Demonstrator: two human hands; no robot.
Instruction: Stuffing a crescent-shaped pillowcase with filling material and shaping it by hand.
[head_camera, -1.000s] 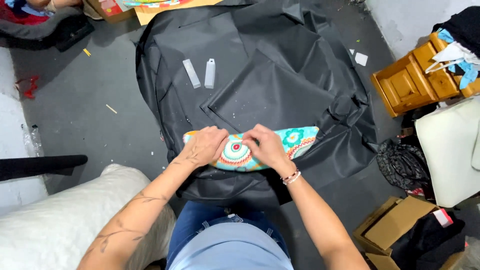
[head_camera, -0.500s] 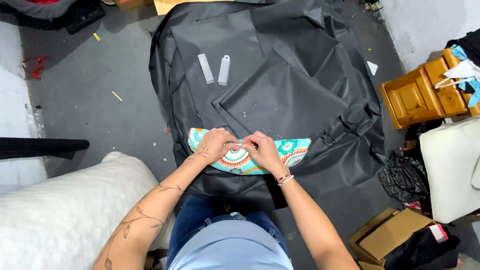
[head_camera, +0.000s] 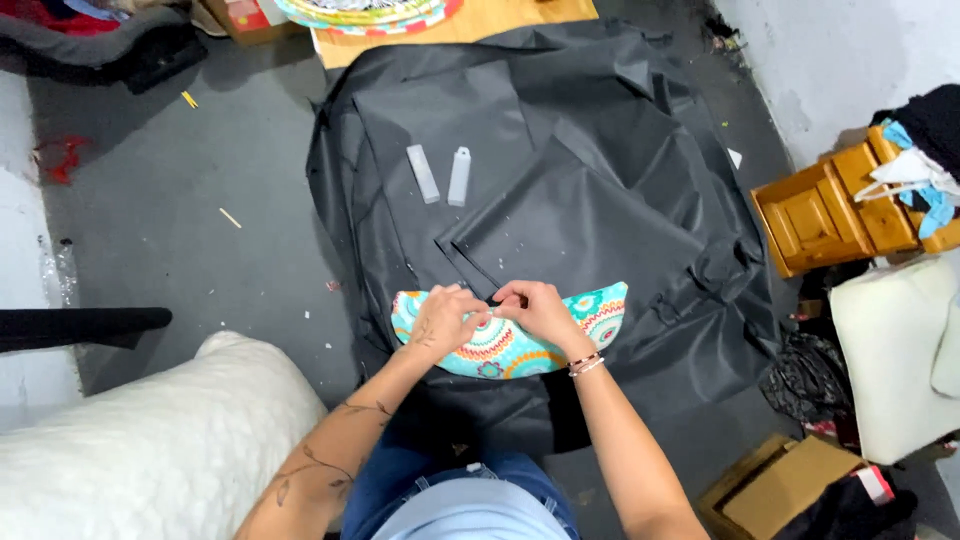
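A half-round piece of colourful patterned fabric (head_camera: 510, 345), turquoise with orange and red rings, lies on a large black sheet (head_camera: 560, 170) spread over the floor. My left hand (head_camera: 446, 320) and my right hand (head_camera: 535, 308) rest on its straight upper edge, fingertips meeting and pinching the fabric near the middle. A darker folded black square (head_camera: 580, 235) lies just beyond the hands. Two small translucent grey flat strips (head_camera: 440, 175) sit side by side farther back on the sheet.
A white fluffy cushion (head_camera: 150, 450) lies at the lower left. A small wooden drawer unit (head_camera: 830, 215) with clothes stands at the right, above a white pad (head_camera: 890, 350) and cardboard boxes (head_camera: 790, 490). A wooden board (head_camera: 500, 15) with patterned fabric lies at the far edge.
Both hands have drawn together from spread positions to the middle of the fabric's upper edge. The camera view has shifted, so everything sits a little lower and more to the right.
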